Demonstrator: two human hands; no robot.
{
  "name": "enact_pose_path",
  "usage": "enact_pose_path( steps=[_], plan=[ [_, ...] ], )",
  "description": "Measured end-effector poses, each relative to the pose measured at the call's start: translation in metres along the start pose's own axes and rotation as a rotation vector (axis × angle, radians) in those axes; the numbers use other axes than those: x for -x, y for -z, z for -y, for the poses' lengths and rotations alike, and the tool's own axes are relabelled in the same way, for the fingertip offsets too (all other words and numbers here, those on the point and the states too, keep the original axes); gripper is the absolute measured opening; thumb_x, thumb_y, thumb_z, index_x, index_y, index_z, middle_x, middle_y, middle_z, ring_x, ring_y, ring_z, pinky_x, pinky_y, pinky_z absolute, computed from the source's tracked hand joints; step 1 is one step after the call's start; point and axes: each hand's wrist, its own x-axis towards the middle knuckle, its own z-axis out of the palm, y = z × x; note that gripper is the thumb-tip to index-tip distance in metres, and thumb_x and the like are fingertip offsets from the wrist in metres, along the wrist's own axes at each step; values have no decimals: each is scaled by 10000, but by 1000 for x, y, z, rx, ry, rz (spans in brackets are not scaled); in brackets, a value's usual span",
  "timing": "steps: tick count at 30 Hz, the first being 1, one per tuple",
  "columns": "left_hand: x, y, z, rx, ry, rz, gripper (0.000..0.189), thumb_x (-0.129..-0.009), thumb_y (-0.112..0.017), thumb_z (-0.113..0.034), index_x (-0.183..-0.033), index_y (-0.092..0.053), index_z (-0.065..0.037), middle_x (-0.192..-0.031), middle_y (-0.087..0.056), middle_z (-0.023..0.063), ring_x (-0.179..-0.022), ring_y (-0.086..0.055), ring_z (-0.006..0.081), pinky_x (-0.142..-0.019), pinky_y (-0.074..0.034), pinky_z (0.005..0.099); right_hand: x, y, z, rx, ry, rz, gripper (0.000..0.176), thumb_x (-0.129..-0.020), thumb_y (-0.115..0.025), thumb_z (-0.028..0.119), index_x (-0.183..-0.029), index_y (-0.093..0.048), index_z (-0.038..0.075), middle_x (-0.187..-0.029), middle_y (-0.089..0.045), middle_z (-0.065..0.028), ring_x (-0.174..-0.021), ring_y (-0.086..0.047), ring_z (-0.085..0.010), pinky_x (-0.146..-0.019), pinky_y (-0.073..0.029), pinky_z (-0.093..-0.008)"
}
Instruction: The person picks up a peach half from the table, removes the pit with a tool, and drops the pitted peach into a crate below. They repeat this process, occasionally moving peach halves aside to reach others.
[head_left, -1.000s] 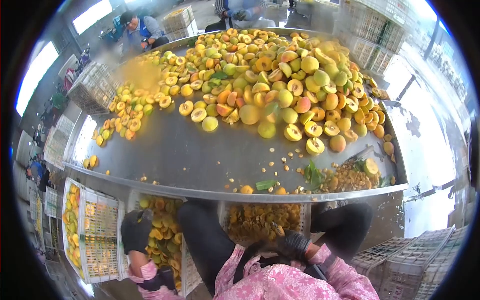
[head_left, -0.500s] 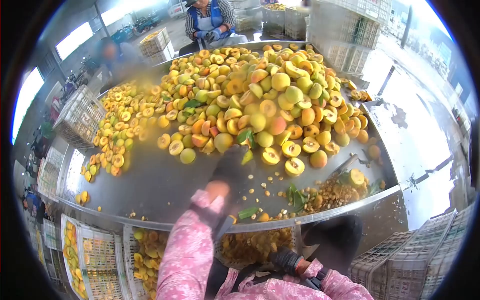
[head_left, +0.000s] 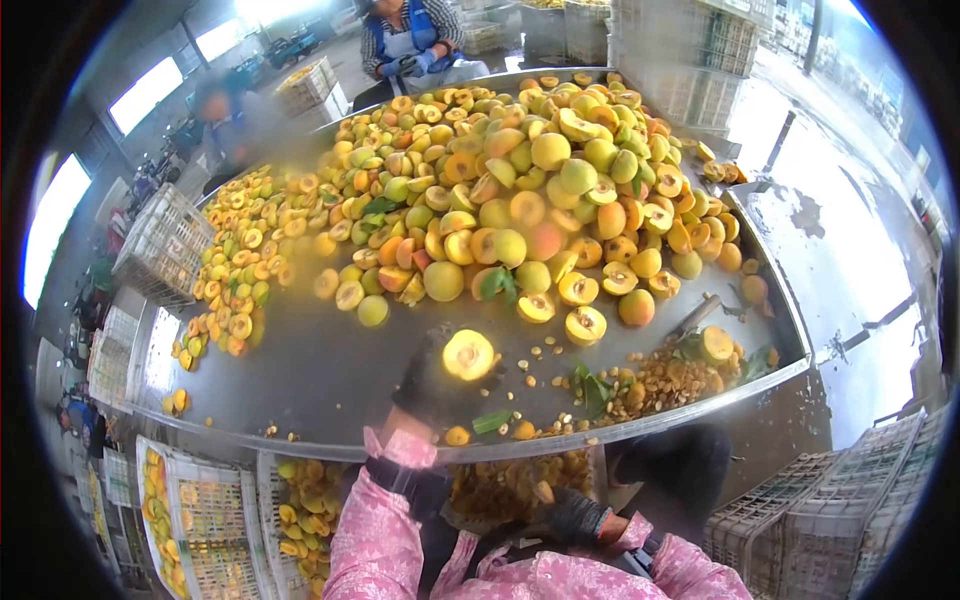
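My left hand point(head_left: 432, 388), in a dark glove, is closed around a peach half point(head_left: 468, 354) above the metal table. Its yellow cut face is turned up toward me. Low by my lap, over a crate of brownish-yellow scraps point(head_left: 520, 487), my right hand point(head_left: 574, 516) in a dark knit glove has its fingers curled. A short light-brown end point(head_left: 544, 491) sticks out of it; what this belongs to is hidden. Beyond my left hand lies a large heap of whole and halved peaches point(head_left: 500, 190).
Peach pits point(head_left: 665, 385) and green leaves point(head_left: 594, 392) lie at the table's point(head_left: 330, 385) front right. A wooden-handled tool point(head_left: 697, 315) rests behind them. Crates of fruit point(head_left: 210, 510) stand below left, stacked crates point(head_left: 830, 510) below right. Across the table sits a person in a blue vest point(head_left: 425, 40).
My left hand has drawn back from the heap toward me, now with a peach half in it. My right hand stays low, shifted slightly. The view has tilted a little.
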Motion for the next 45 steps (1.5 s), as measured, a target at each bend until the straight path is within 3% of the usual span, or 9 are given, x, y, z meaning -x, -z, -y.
enact_pose_path(
  steps=[3,5,16,19,27,30,35,41,45],
  plan=[
    [34,-2,8,-100,-49,-9,544,-902,-347,-407,-1210,-464,25,-1068,-569,235,-926,-576,372,-753,-518,474,6,17,28,-590,-308,175,327,-826,-590,214,-1086,-512,32,-821,-592,-56,-810,-564,-155,-707,-459,-288],
    [58,-16,-7,626,265,-7,568,-901,-343,-421,-1229,-438,33,-1084,-562,245,-958,-563,389,-793,-503,478,6,22,40,-584,-208,135,308,-834,-592,211,-1079,-513,43,-823,-576,-23,-779,-548,-122,-668,-459,-269],
    [110,-57,10,605,173,3,359,-875,-485,-81,-1205,-435,49,-1110,-581,173,-1003,-571,233,-894,-471,328,19,51,125,-308,-73,8,297,-829,-613,178,-1070,-519,32,-886,-571,-37,-807,-511,-92,-699,-456,-256],
    [126,-72,9,-500,-177,-14,402,-831,-543,-13,-1214,-435,44,-1142,-572,139,-1022,-560,198,-901,-457,302,9,37,115,-441,-70,-93,319,-818,-628,177,-1082,-526,30,-889,-575,-39,-806,-520,-99,-702,-460,-264],
    [147,-93,23,-203,-232,16,418,-862,-537,-124,-1247,-448,12,-1136,-574,108,-1008,-564,203,-919,-424,287,-15,35,112,-301,80,-272,446,-781,-670,252,-1109,-490,9,-896,-592,-105,-825,-564,-185,-726,-465,-315],
    [152,-87,-12,-895,-257,184,355,-849,-559,-173,-1174,-543,-30,-1061,-619,87,-957,-592,190,-888,-439,288,-14,46,128,-102,122,-270,458,-770,-673,269,-1090,-485,1,-866,-585,-135,-806,-572,-223,-718,-460,-339],
    [158,-98,5,-483,-201,-159,398,-791,-614,-93,-1174,-526,-25,-1105,-601,115,-961,-594,187,-872,-462,306,-3,49,133,-113,154,-315,404,-799,-642,233,-1090,-487,0,-860,-583,-122,-791,-566,-210,-705,-460,-337],
    [142,-82,29,860,100,-39,389,-886,-437,-156,-1211,-453,58,-1191,-526,182,-1061,-541,251,-922,-446,359,16,14,105,-190,138,-191,321,-814,-605,216,-1037,-516,3,-846,-587,-175,-775,-582,-289,-686,-461,-381],
    [152,-96,34,151,-209,-43,437,-921,-382,-258,-1217,-444,58,-1209,-507,193,-1071,-527,288,-961,-417,384,21,17,118,-106,104,-205,333,-808,-601,226,-1032,-511,-4,-844,-579,-226,-801,-577,-369,-692,-456,-412]
  ],
)
